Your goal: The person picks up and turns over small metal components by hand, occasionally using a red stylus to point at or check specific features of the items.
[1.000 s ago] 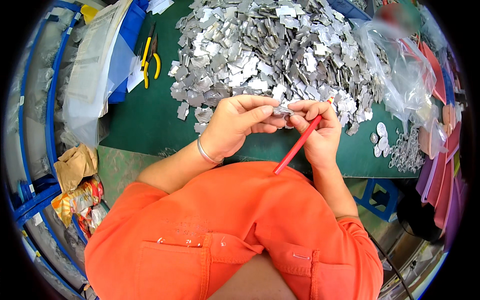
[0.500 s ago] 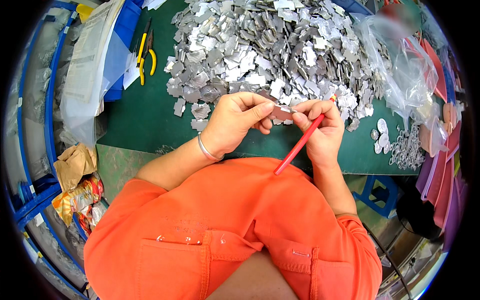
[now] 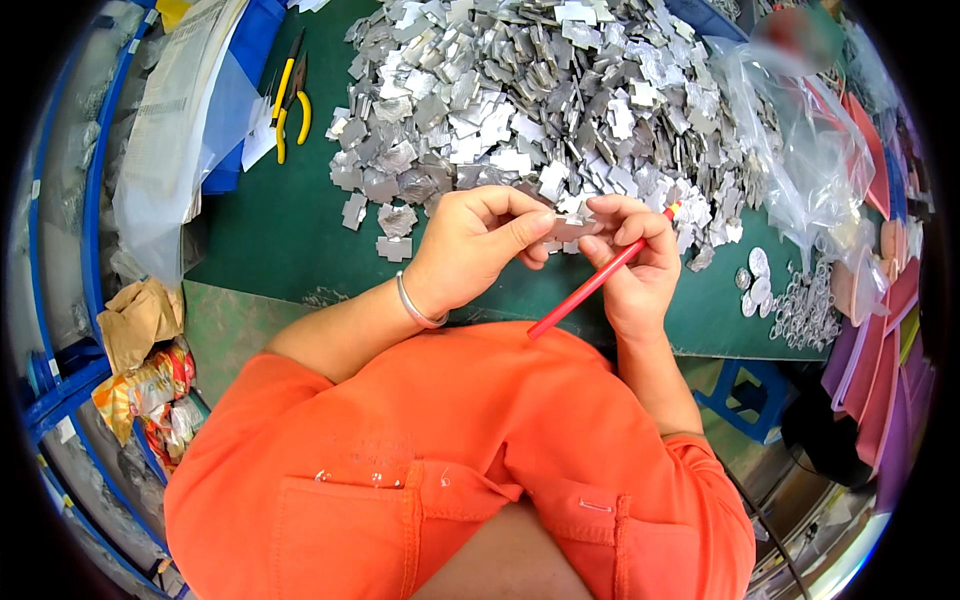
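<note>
My left hand (image 3: 478, 235), with a metal bangle at its wrist, pinches a small grey metal plate (image 3: 568, 230) between thumb and fingers at the near edge of the pile. Facing it, my right hand (image 3: 640, 265) has a slim red pencil (image 3: 585, 295) threaded between its fingers, the yellowish end up and the other end slanting down toward my lap. The right thumb and fingertips are close to the plate's right end; whether they touch it I cannot tell. Just beyond both hands lies a big heap of flat, notched metal plates (image 3: 520, 100).
Yellow-handled pliers (image 3: 292, 115) lie on the green table (image 3: 270, 240) at left, beside a blue bin (image 3: 240, 140) with papers. At right are a clear plastic bag (image 3: 800, 150), round metal pieces (image 3: 758, 285) and small metal rings (image 3: 805, 310). A blue stool (image 3: 745, 395) stands below the table.
My right fingers have lifted and loosened a little at the plate's end, and the pencil has tilted flatter with them. My left hand keeps its pinch. The whole view has shifted slightly.
</note>
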{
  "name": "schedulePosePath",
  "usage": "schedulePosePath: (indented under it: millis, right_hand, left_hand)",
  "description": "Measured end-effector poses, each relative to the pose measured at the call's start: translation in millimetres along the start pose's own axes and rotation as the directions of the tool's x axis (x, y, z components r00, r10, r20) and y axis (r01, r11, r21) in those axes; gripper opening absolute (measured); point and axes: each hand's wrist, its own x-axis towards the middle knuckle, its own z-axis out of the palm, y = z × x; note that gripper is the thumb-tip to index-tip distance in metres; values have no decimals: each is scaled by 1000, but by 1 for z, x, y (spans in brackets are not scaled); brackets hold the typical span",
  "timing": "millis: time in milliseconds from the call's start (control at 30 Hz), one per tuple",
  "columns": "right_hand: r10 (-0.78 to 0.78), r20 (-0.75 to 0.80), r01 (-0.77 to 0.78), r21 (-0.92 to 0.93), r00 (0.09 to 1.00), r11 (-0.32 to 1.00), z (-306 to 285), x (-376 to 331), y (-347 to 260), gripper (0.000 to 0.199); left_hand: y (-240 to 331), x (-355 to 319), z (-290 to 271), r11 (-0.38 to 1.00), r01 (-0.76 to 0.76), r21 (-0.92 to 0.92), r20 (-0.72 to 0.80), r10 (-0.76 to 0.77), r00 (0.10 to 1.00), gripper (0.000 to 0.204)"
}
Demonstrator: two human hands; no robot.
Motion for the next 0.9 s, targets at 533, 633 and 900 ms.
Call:
schedulePosePath:
  millis: [533,633,900]
  right_hand:
    - [42,39,-44,55,998,998,-8,-1,8,18]
    - [46,31,-47,36,998,998,-5,-4,9,17]
    - [211,85,-226,286,974,931,-11,-3,9,19]
  left_hand:
    - [-21,4,4,981,-149,-123,-25,147,989,13]
    - [-21,0,6,977,-202,-67,-20,201,979,12]
    - [-27,-1,5,945,-326,5,14,326,945,11]
